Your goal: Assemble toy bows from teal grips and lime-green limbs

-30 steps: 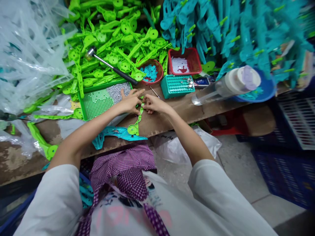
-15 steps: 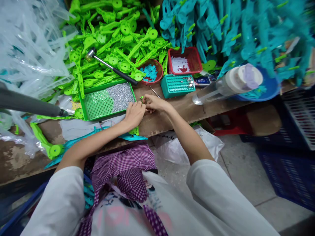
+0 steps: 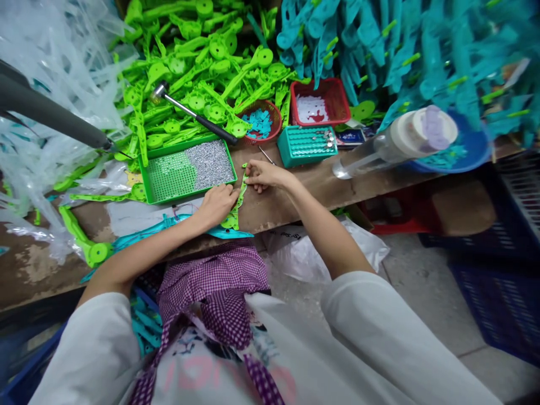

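A narrow bright-green plastic part (image 3: 239,209) lies between my hands at the table's front edge. My left hand (image 3: 219,205) is closed, with its fingertips on the part's left side. From the right, my right hand (image 3: 265,175) pinches near its upper end with bent fingers; anything smaller in the fingertips is too small to make out. Under my left forearm is a long turquoise plastic part (image 3: 145,232). Just left of the hands sits a green perforated tray (image 3: 166,174), its right half covered with small silvery screws (image 3: 210,163).
A grey powered screwdriver (image 3: 54,115) hangs at left. Behind the tray lie a hammer (image 3: 194,115) and piled green parts (image 3: 198,73). A red basket (image 3: 276,121), red bin (image 3: 343,115), teal box (image 3: 295,154) and clear bottle (image 3: 388,143) line the right side.
My left hand has shifted left and down, away from my right, so more of the green part shows between them. The screwdriver appears higher and farther right, its bit visible.
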A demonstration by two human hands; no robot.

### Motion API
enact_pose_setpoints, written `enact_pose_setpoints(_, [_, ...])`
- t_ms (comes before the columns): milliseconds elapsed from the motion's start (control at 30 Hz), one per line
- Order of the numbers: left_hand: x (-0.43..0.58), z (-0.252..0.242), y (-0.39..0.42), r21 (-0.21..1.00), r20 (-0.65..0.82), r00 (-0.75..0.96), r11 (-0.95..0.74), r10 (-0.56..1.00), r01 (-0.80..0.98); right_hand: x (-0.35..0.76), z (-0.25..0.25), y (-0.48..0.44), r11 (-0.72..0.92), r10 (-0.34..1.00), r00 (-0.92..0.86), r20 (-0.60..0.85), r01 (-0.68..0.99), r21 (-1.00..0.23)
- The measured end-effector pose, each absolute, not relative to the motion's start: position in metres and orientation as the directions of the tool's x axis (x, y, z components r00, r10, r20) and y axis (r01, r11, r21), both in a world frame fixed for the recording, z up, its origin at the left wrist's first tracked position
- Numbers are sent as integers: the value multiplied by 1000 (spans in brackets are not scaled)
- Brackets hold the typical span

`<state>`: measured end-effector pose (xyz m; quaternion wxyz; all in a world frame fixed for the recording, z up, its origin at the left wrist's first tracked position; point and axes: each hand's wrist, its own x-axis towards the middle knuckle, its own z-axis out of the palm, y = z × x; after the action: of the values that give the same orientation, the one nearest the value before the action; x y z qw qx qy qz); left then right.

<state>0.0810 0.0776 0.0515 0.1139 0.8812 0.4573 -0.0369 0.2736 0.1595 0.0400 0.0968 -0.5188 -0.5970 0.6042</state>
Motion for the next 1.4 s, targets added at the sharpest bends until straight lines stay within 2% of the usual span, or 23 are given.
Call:
enact_pose_setpoints(200, [82,54,82,177,-218,557,-529,801,830,277,41,158,-247,728,-441,-525,546,-801])
enact_pose_setpoints(300, [81,56,82,218,-211,560,-519,801,826,278,39,155,-167,759,-430,-488,597,-785])
enact_pose_setpoints(400, [70,55,80,385,-216,488,-386,845,838,278,35,151,-74,803,-420,-423,634,-770])
enact_pose_setpoints(500, [58,53,77,614,-295,346,-101,891,783,278,31,148,-30,827,-409,-386,654,-756])
enact_pose_setpoints(633, [66,50,69,850,-362,241,213,901,481,277,31,148,-20,823,-414,-388,663,-749])
enact_pose_setpoints(733, [80,49,63,905,-395,232,332,889,267,277,31,149,-47,814,-416,-406,649,-760])
enact_pose_setpoints(800, [84,48,60,911,-358,186,299,915,285,277,31,150,-67,805,-423,-417,632,-772])
enact_pose_setpoints(900, [79,49,56,865,-127,80,71,989,497,278,30,151,-101,786,-439,-435,602,-792])
enact_pose_setpoints(967, [74,49,53,795,-30,129,-54,991,604,278,30,151,-124,781,-438,-445,589,-798])
enact_pose_setpoints(1167, [68,41,43,554,-97,374,-262,922,790,277,29,152,-139,776,-429,-461,598,-790])
enact_pose_setpoints(1400, [69,40,60,390,-179,516,-420,838,819,276,28,152,-64,788,-430,-441,654,-753])
